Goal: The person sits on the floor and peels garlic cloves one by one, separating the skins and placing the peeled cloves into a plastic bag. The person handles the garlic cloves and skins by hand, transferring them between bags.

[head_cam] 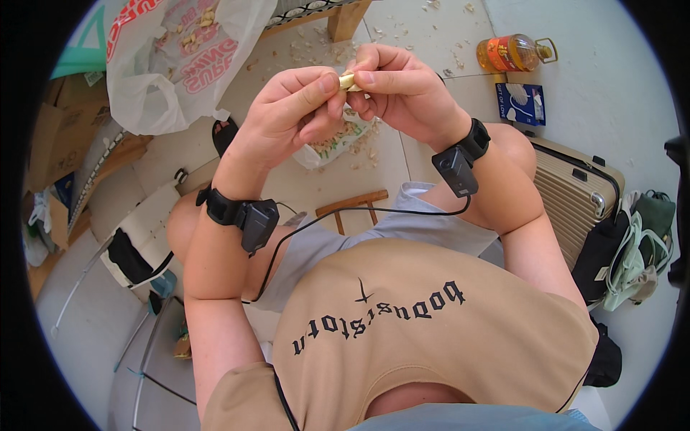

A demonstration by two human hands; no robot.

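Observation:
A small pale-yellow garlic clove [346, 81] is pinched between the fingertips of both hands, at the top middle of the view. My left hand [302, 105] grips it from the left side, and my right hand [396, 81] holds its other side with thumb and forefinger. Beneath the hands, a plastic bag with peelings [337, 141] lies on the floor, partly hidden by my left hand. To the left of the hands is a white plastic bag with red print [161, 102], with several pale cloves inside. Each wrist bears a strapped black device, and a cable joins them.
Loose peelings [312, 48] are strewn on the tiled floor. An oil bottle [506, 53], a blue box [521, 104] and a ribbed suitcase [574, 188] stand at right. A small wooden stool [353, 202] is between the knees; cardboard boxes [67, 134] are at far left.

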